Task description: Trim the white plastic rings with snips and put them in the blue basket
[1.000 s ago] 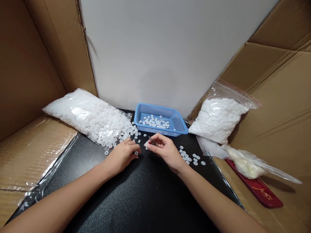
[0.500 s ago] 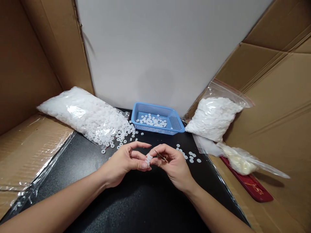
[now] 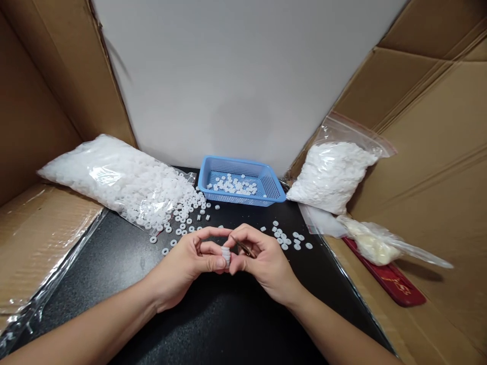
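Note:
Low over the black table (image 3: 213, 324), my left hand (image 3: 194, 256) pinches a short stack of white rings (image 3: 225, 256) between thumb and fingers. My right hand (image 3: 262, 258) is closed around a thin dark metal tool (image 3: 245, 247), perhaps tweezers, and its fingertips touch the right side of the stack. Behind the hands stands a blue basket (image 3: 242, 201) with many small white pieces on its floor. Loose white rings (image 3: 153, 239) lie to the left of my left hand, and more rings (image 3: 285, 241) lie beyond my right hand.
A large clear bag of white rings (image 3: 114, 172) lies open at the left. On the right are a bag of white material (image 3: 331, 175), a smaller bag with yellowish contents (image 3: 375, 246) and a red case (image 3: 403, 289). Cardboard walls (image 3: 426, 111) flank the table.
The view has shifted slightly. The ring stack is now more upright in my left hand, and my right fingertips have moved in closer around it.

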Tool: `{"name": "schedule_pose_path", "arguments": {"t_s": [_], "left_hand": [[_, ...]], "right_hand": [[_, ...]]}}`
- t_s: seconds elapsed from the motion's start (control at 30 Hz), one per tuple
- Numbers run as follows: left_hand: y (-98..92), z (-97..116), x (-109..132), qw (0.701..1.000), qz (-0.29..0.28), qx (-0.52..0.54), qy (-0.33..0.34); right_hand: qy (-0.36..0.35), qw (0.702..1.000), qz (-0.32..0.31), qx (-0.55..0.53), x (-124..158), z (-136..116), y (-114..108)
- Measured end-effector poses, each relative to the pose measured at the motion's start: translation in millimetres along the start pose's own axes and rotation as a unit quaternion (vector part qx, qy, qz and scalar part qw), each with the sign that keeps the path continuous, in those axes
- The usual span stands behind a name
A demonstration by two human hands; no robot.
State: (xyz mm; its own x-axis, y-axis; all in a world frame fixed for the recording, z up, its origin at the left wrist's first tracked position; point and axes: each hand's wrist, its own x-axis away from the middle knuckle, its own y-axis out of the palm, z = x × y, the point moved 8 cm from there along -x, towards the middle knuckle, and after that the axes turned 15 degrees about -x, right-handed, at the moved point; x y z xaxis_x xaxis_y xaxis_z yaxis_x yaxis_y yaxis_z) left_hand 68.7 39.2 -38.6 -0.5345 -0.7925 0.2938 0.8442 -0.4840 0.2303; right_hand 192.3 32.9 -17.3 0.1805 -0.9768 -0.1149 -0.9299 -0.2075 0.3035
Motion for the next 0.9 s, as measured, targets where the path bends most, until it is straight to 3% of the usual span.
{"name": "schedule_pose_path", "arguments": {"t_s": [0.27, 0.47, 0.9], "left_hand": [[-0.6, -3.5, 0.2, 1.000, 0.006, 0.016, 0.003], [10.5, -3.1, 3.3, 0.995, -0.035, 0.088, 0.012], [14.6, 1.2, 7.9, 0.992, -0.037, 0.117, 0.016]], "right_hand": [[-0.069, 0.991, -0.041, 0.104, 8.2, -9.2, 10.8], [-0.029, 0.997, -0.049, 0.042, 9.8, -2.8, 12.6], [-0.022, 0.998, -0.055, -0.004, 12.8, -2.7, 14.4]]}}
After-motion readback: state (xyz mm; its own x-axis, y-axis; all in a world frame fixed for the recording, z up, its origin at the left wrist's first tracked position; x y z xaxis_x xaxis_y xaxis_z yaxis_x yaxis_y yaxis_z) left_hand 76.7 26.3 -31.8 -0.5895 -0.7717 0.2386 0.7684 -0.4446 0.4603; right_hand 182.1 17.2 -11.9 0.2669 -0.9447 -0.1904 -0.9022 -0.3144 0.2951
